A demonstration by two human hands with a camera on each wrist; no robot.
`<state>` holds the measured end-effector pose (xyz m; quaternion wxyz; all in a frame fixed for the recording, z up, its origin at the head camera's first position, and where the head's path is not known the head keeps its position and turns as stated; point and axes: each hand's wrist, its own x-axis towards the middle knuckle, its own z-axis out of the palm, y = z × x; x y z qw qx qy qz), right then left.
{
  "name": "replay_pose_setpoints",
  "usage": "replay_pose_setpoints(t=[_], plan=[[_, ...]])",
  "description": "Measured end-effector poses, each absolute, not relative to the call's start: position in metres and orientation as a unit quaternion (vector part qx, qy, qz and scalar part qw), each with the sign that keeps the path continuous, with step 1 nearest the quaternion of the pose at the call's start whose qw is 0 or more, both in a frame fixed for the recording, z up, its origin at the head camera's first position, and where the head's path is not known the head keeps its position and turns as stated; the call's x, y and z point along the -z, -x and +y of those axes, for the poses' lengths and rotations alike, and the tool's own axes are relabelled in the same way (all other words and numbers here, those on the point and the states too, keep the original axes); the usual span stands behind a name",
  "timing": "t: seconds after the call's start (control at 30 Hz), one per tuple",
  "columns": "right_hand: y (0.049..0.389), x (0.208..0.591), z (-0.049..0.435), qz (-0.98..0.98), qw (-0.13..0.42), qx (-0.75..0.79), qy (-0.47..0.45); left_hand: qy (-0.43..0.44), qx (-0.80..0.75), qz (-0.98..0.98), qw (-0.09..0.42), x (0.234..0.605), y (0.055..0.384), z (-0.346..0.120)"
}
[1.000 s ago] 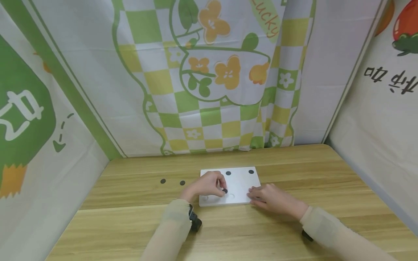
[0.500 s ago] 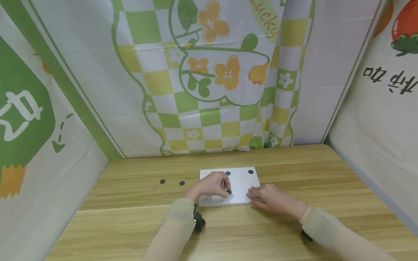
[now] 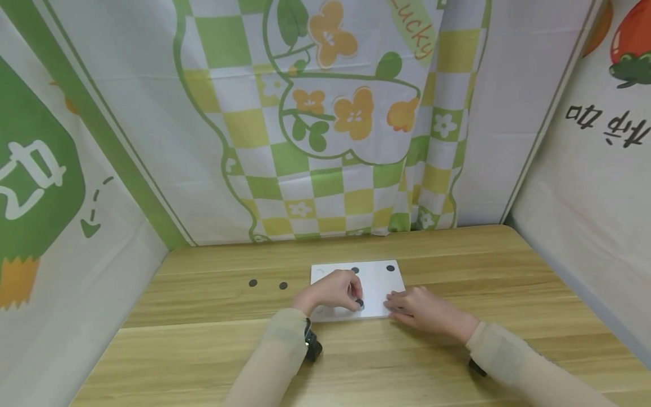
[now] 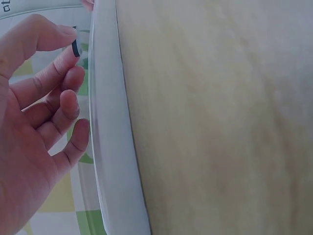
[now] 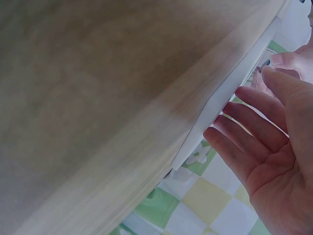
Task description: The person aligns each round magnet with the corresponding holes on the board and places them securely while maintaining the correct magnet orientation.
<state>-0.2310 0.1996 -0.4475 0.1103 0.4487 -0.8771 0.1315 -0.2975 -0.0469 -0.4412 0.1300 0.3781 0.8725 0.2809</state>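
A white rectangular board with shallow round recesses lies on the table. Between thumb and index finger my left hand pinches a small black disc, low over the front middle of the board. The left wrist view shows that disc held on edge, the other fingers loosely bent. My right hand rests on the board's right edge, its fingers fairly straight in the right wrist view. Two black discs sit along the board's back side, one in the middle and one at the right corner.
On the wooden table, left of the board, lie two more black discs, one farther out and one nearer. A checkered curtain hangs behind the table. Printed cloth walls stand at both sides.
My left hand has moved slightly right and toward the front with the disc, coming down over the front middle recess. The right hand keeps its place on the board's edge.
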Motion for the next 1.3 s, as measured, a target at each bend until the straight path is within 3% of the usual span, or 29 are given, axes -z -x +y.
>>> replay_pose_setpoints(t=[1.3], plan=[[0.2319,0.4492,0.2007,-0.878,0.106,-0.143,-0.445,-0.383,-0.23,0.883,0.142,0.4357,0.2915,-0.0422]])
